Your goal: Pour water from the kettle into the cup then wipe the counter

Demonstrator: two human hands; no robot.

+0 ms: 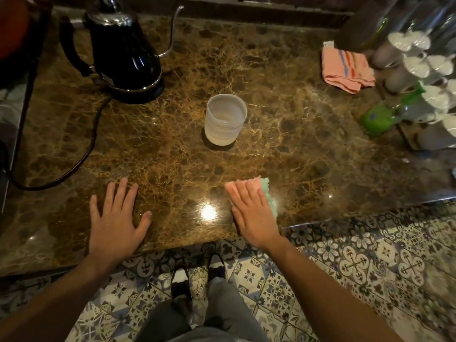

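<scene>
Pressing flat on the table (283, 99), your right hand (254, 213) lies near the front edge with its fingers (243, 191) stretched out straight and together over a pale green cloth (270, 193). The cloth shows past your fingertips and along the hand's outer side; you hold it down under the palm, not in a closed grasp. Your left hand (116, 218) rests palm down on the bare marble to the left, fingers spread wide, gripping nothing, well apart from the right hand.

The cup (225, 119) stands upright in the middle of the table on a dark coaster (217, 145), farther back than both hands. It is translucent, and you can see clear water low inside it. The black kettle (123, 48) sits on its base at the back left, its thin spout pointing right, its cord (81, 154) looping forward along the left side of the table.

A folded pink towel (346, 70) lies at the back right, just beside a rack of glassware (424, 67). A green bottle (380, 117) lies tilted near that rack. A bright light glare sits on the marble between your hands.
</scene>
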